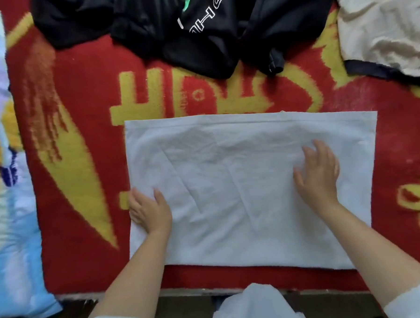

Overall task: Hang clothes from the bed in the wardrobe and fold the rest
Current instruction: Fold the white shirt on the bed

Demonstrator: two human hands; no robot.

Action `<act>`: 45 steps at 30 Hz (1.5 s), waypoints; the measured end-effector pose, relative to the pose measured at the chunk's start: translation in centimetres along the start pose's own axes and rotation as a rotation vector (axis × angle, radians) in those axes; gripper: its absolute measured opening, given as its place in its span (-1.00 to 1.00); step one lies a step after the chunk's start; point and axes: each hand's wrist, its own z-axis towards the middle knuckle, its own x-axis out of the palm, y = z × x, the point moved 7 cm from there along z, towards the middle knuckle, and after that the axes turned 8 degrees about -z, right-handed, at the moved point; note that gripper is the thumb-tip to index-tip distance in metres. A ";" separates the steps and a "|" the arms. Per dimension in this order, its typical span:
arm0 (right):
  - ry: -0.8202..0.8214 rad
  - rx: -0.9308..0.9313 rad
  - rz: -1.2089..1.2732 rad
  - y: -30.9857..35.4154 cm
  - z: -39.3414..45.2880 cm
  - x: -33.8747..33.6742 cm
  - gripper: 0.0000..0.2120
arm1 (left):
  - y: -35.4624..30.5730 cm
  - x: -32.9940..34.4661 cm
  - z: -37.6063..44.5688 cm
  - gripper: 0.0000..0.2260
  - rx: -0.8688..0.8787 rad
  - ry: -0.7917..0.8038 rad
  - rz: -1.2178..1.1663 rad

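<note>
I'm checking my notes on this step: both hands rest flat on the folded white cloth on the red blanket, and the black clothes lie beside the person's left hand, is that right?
Not quite. In the head view the black clothes lie at the far side of the red blanket, well beyond both hands. The left hand and right hand do rest flat on the folded white cloth.

You have one white garment (241, 181) folded into a flat rectangle on the bed, and two hands on it: your left hand (149, 211) and your right hand (318, 171). Farther back you have one heap of black clothing (173, 27); how many pieces it holds cannot be told. One beige garment (387, 25) lies at the far right. One red and yellow blanket (81, 141) covers the bed, and one blue patterned quilt (4, 194) lies along its left.
</note>
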 end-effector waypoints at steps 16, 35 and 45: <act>0.375 -0.501 -0.320 7.7 -12.3 8.2 -0.54 | 15.9 -6.8 -3.6 -0.74 -0.284 0.159 -0.139; 0.142 0.924 0.174 -10.4 -22.9 0.5 -0.46 | 5.9 0.1 -13.6 -0.42 0.621 0.581 0.579; 0.237 1.016 0.914 -17.3 -21.4 2.6 -0.82 | 0.5 9.7 -21.5 -0.53 1.030 0.739 0.836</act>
